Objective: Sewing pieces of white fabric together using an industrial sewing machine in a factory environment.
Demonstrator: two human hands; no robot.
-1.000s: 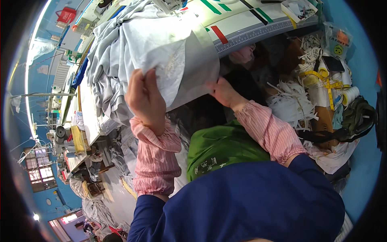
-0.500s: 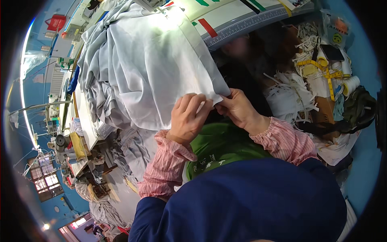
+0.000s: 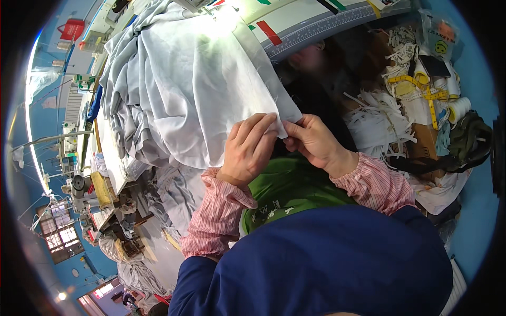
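Note:
A large piece of pale grey fabric (image 3: pixel 184 89) drapes off the sewing machine table toward me, with many loose folds on its left. Its far end lies under the lit needle area of a sewing machine (image 3: pixel 211 8). My left hand (image 3: pixel 247 147) pinches the near part of the fabric's edge, fingers bent over it. Just to its right, my right hand (image 3: pixel 316 142) grips the corner of the same edge between thumb and fingers. Between the hands the edge looks folded over into a narrow strip.
A grey ruler strip (image 3: pixel 321 29) runs along the table's front edge, near a red tape mark (image 3: pixel 269 32). At the right sit thread spools (image 3: pixel 459 109), a yellow tape measure (image 3: pixel 433 97), a dark phone (image 3: pixel 434 66) and white fabric scraps (image 3: pixel 379 118). More grey cloth (image 3: pixel 179 195) hangs at the left.
My right hand has shifted slightly down and right, its thumb now lying along the fabric edge. My left fingers have moved slightly up and straightened over the cloth.

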